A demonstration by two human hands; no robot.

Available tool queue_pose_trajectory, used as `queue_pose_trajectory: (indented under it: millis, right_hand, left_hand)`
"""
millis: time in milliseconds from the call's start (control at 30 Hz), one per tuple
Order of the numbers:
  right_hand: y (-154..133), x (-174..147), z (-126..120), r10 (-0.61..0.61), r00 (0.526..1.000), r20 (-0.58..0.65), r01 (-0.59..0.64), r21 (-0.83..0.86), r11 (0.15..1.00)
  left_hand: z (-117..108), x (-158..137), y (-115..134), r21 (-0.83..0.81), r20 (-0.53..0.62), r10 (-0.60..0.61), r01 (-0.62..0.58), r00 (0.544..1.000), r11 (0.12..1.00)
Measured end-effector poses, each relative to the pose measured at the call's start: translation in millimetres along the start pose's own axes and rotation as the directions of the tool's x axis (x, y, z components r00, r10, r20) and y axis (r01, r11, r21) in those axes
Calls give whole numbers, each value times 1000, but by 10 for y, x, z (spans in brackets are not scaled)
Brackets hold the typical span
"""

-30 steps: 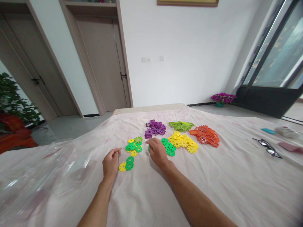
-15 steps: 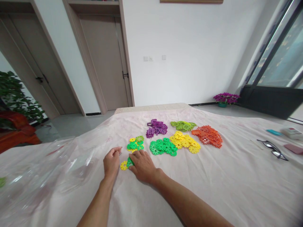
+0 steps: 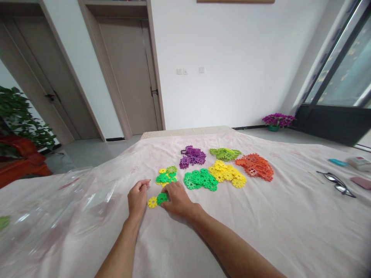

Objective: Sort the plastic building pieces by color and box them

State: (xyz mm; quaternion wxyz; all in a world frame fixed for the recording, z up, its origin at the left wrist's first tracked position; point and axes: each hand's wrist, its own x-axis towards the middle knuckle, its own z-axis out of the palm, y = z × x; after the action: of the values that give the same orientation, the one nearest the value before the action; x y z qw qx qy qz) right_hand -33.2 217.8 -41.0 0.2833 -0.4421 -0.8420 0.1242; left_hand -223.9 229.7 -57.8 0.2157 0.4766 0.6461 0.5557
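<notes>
On the cloth-covered table, my right hand [image 3: 177, 199] has its thumb and fingers around the right edge of a green notched plastic disc [image 3: 161, 199]. Its left edge meets a yellow notched disc [image 3: 152, 202] lying flat. Left of these two, my left hand [image 3: 137, 197] rests on the cloth with curled fingers; nothing shows in it. Just beyond both hands is a small mixed heap of green and yellow discs [image 3: 162, 178]. A larger pile of green discs [image 3: 199, 180] lies right of my right hand.
Farther right are piles of yellow discs [image 3: 224, 172], purple pieces [image 3: 193, 156], light green pieces [image 3: 225, 154] and orange-red pieces [image 3: 257, 167]. Clear plastic packaging [image 3: 95, 202] spreads at the left. Eyeglasses [image 3: 336, 183] and a blue item [image 3: 337, 162] lie at the far right.
My right hand has drawn back slightly and its fingers have bunched up, uncovering more of the green disc. The left hand stays in place.
</notes>
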Motion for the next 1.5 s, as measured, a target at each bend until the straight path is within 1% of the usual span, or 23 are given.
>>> queue_pose_trajectory:
  millis: [167,233,300,367,467,567,633,667,700,733,800,867,900,933,967,1000,1067,1167,1267,1433,1500]
  right_hand:
    - [34,-18,-12,64,997,-35,-59,127,990]
    - [98,-23,-28,83,990,-112,-67,140,988]
    - [195,-24,-65,98,970,-224,-70,131,989]
    - [311,-24,-135,118,937,-329,-84,115,990]
    - [484,-24,-292,170,874,-456,-155,70,985]
    - [606,-30,-448,198,793,-576,-240,4,971]
    - [634,-36,-509,170,744,-646,-245,-27,969]
    - [626,-40,-519,142,733,-665,-225,-39,974]
    - [602,-45,-515,107,737,-668,-188,-49,981]
    - [561,-50,-497,68,756,-652,-137,-56,989]
    - [435,-63,-425,-16,820,-572,-17,-54,998]
    - [271,-82,-324,-114,893,-435,108,-39,993]
    - [186,-95,-271,-166,921,-352,165,-33,986]
    - [104,-108,-222,-217,940,-263,217,-30,976]
    - [30,-122,-178,-265,948,-175,264,-30,964]
    - [-34,-136,-144,-306,948,-91,305,-30,952]
    - [-120,-158,-105,-363,931,47,364,-28,931]
    - [-154,-162,-107,-403,899,173,414,-31,910]
    - [-127,-134,-125,-416,883,217,432,-29,901]
    - [-100,-78,-101,-413,885,217,415,35,909]
    - [-110,-75,-79,-408,885,225,412,31,911]
  left_hand:
    - [-6,-12,21,21,-4,-7,7,1000,1000]
    - [-8,-15,23,13,-2,-15,15,1000,1000]
    - [-7,-14,21,7,0,-20,20,1000,1000]
    - [-5,-10,14,9,3,-20,20,1000,1000]
    - [-1,1,-6,12,7,-18,17,1000,1000]
    - [-1,5,-27,7,6,-21,21,1000,1000]
    - [-3,2,-28,7,5,-24,24,1000,1000]
    - [-5,0,-24,9,5,-26,26,1000,1000]
    - [-6,-3,-18,11,3,-28,28,1000,1000]
    - [-8,-5,-9,14,0,-30,30,1000,999]
    - [-13,-10,11,24,-4,-30,30,1000,999]
    - [-16,-13,27,33,-4,-29,29,1000,999]
    - [-17,-14,30,33,-1,-27,27,1000,999]
    - [-18,-13,30,30,2,-25,25,1000,999]
    - [-18,-12,27,24,6,-22,21,1000,999]
    - [-17,-10,21,18,10,-15,15,1000,1000]
    - [-14,-3,4,12,16,-1,1,1000,1000]
    - [-7,6,-20,20,16,9,-9,1000,1000]
    - [-5,6,-23,25,8,14,-14,1000,1000]
    - [-15,-7,6,29,15,-2,1,1000,1000]
    - [-18,-9,9,21,18,-6,6,1000,1000]
